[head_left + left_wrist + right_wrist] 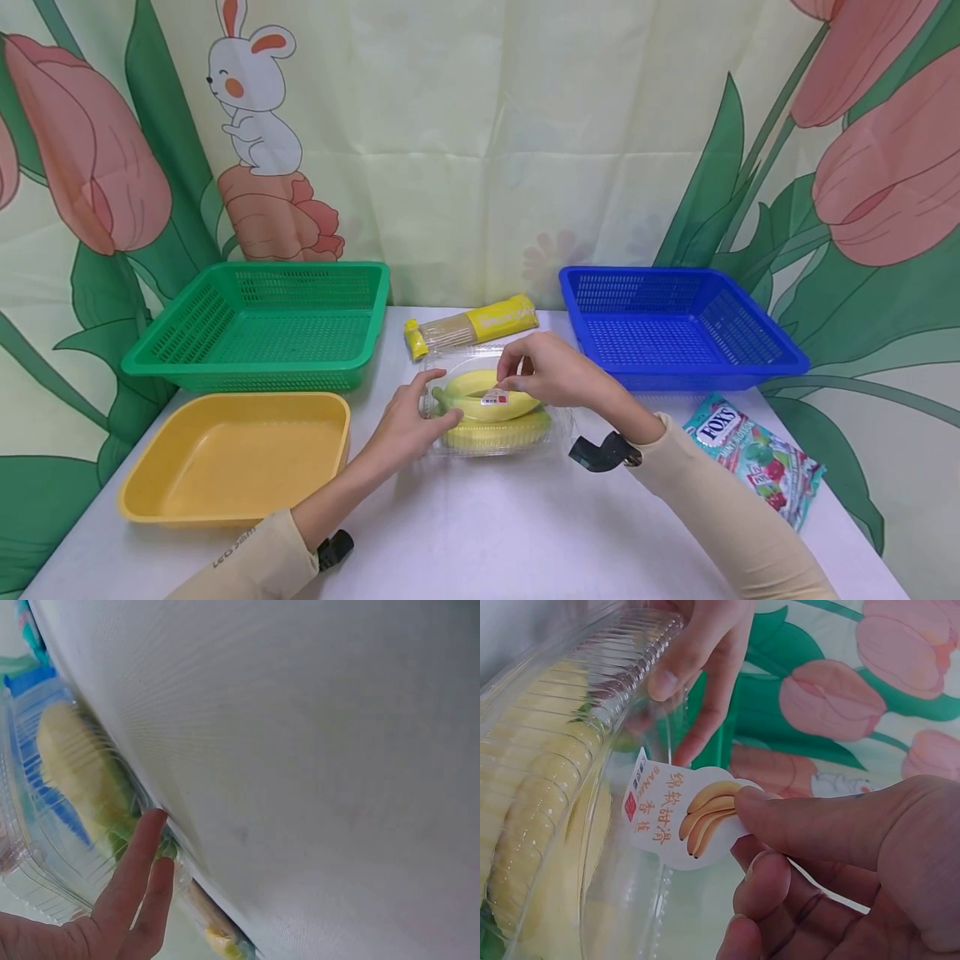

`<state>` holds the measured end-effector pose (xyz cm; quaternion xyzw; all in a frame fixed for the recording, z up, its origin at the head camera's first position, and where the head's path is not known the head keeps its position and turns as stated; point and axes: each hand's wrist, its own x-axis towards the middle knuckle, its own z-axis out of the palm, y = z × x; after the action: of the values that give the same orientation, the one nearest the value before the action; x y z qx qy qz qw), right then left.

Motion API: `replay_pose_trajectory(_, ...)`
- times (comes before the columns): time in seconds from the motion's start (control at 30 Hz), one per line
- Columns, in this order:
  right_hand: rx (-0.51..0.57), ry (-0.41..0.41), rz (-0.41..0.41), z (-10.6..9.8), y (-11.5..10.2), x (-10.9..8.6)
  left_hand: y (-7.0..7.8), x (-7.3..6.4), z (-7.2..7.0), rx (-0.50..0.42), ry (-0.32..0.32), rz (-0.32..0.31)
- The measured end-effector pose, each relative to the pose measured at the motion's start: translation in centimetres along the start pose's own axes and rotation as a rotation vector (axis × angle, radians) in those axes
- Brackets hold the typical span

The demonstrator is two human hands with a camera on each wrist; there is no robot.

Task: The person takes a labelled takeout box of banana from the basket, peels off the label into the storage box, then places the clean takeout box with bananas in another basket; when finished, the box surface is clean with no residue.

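Observation:
A clear plastic clamshell box (pixel 491 445) stands mid-table with yellow-green bananas (pixel 467 387) inside. My right hand (pixel 555 372) is over the box and pinches a white banana label (pixel 705 817) between thumb and fingers. The label carries printed bananas, orange lettering and a small red square, and its lower end is close to the box's clear plastic. At the box's left side, my left hand (pixel 412 419) has its fingers spread, thumb at the front edge. In the left wrist view two straight fingers (pixel 133 874) lie along the box wall.
Behind the box lies a yellow-ended noodle pack (pixel 472 325). A green basket (pixel 255 367) stands back left, a yellow tray (pixel 232 467) in front of it, and a blue basket (pixel 682 375) back right. A Fox's candy bag (pixel 757 458) lies right, beside my right forearm.

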<state>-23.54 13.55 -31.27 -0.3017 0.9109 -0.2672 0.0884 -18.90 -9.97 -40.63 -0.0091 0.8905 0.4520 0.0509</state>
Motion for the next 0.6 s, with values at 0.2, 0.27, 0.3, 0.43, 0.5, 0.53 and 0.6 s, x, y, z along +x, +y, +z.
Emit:
replay_pose_trajectory(0.2,0.003,0.001,-0.008,-0.06,0.08,-0.21,0.05,-0.05,0.07,-0.007,-0.002,-0.006)
replay_pose_trajectory(0.27,0.008,-0.002,-0.013,-0.11,0.09,-0.28,0.04,-0.05,0.10,-0.010,-0.001,-0.006)
replay_pose_trajectory(0.3,0.009,-0.004,-0.017,-0.14,0.08,-0.31,0.03,-0.04,0.12,-0.011,0.001,-0.004)
replay_pose_trajectory(0.43,0.015,-0.009,-0.019,-0.28,-0.03,-0.48,-0.01,-0.04,0.11,-0.010,0.008,0.007)
replay_pose_trajectory(0.5,0.017,-0.009,-0.015,-0.33,-0.10,-0.57,-0.01,-0.04,0.09,-0.009,0.009,0.010)
replay_pose_trajectory(0.53,0.019,-0.009,-0.011,-0.35,-0.13,-0.62,-0.01,-0.04,0.08,-0.008,0.009,0.010)
replay_pose_trajectory(0.6,0.020,-0.010,-0.005,-0.40,-0.14,-0.69,0.01,-0.05,0.05,-0.006,0.010,0.010)
